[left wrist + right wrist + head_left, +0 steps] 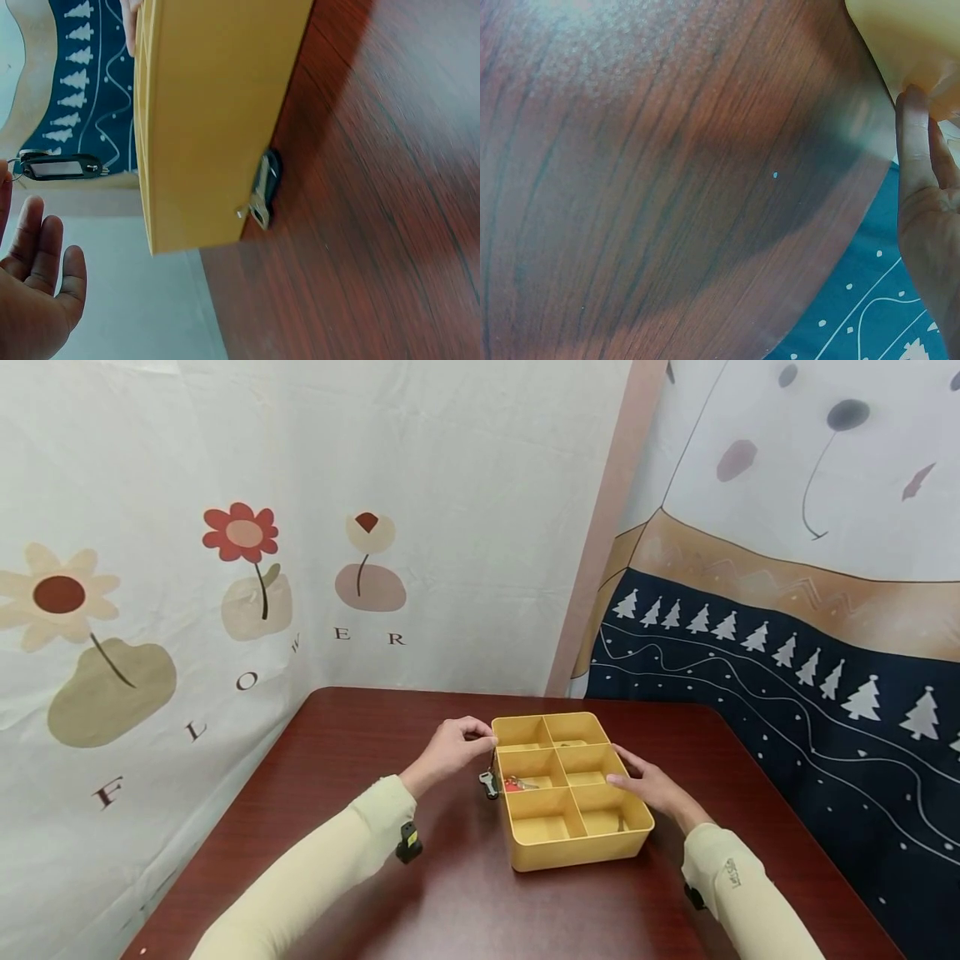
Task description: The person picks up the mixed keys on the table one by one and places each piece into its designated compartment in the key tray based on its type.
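My left hand (452,748) is at the left rim of a yellow six-compartment box (581,853). Its thumb and finger pinch the ring of a black key tag (60,166), which hangs beside the box in the left wrist view. Below, a key with a black tag (489,783) lies on the table against the box's left wall. My right hand (651,783) holds the right rim, thumb over the edge and straight fingers along the outer wall. A red tag with keys (517,784) lies in the middle left compartment.
The box stands on a dark red wooden table (360,735). A small item (621,822) is in the front right compartment. Printed cloth hangs behind the table (465,527) and along its right side (840,752).
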{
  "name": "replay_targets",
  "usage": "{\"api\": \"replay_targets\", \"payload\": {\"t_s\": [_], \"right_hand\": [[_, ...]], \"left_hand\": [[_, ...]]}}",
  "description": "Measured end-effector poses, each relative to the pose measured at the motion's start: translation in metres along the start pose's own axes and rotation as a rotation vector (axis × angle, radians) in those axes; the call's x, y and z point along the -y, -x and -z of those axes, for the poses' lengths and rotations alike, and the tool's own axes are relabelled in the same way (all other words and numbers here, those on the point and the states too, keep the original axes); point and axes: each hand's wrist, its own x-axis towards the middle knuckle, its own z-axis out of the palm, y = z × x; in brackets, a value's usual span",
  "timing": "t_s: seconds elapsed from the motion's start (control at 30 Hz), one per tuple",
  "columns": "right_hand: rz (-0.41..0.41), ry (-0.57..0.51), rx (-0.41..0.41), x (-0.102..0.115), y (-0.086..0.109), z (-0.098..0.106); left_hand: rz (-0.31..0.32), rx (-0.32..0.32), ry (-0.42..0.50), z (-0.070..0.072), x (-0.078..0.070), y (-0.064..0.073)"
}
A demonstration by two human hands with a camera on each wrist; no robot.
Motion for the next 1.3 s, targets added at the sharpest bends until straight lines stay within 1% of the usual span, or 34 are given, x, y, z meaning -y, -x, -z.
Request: {"api": "replay_targets", "payload": {"t_s": [0.17,0.23,0.4,0.6,0.67,1.0,1.17,1.3], "right_hand": [[0.000,0.000,-0.002,0.000,0.001,0.000],[-0.002,-0.004,-0.002,0.000,0.001,0.000],[-0.008,-0.005,0.002,0.001,0.002,0.000],[-0.027,-0.008,0.004,0.003,0.002,0.000],[-0.032,-0.010,0.005,0.003,0.002,0.000],[-0.028,-0.013,0.002,0.001,0.002,0.000],[-0.031,-0.002,0.001,0.000,0.000,0.000],[-0.034,-0.007,0.000,-0.001,-0.001,0.001]], "left_hand": [[-0.015,0.060,0.042,-0.013,-0.009,0.000],[-0.020,0.079,0.045,-0.018,-0.012,0.000],[-0.043,0.108,0.052,-0.030,-0.020,0.000],[-0.036,0.151,0.084,-0.044,-0.026,0.003],[-0.044,0.162,0.085,-0.049,-0.026,0.004],[-0.074,0.230,0.075,-0.069,-0.030,0.010],[-0.067,0.249,0.026,-0.075,-0.030,0.012],[-0.062,0.252,-0.004,-0.077,-0.030,0.011]]}}
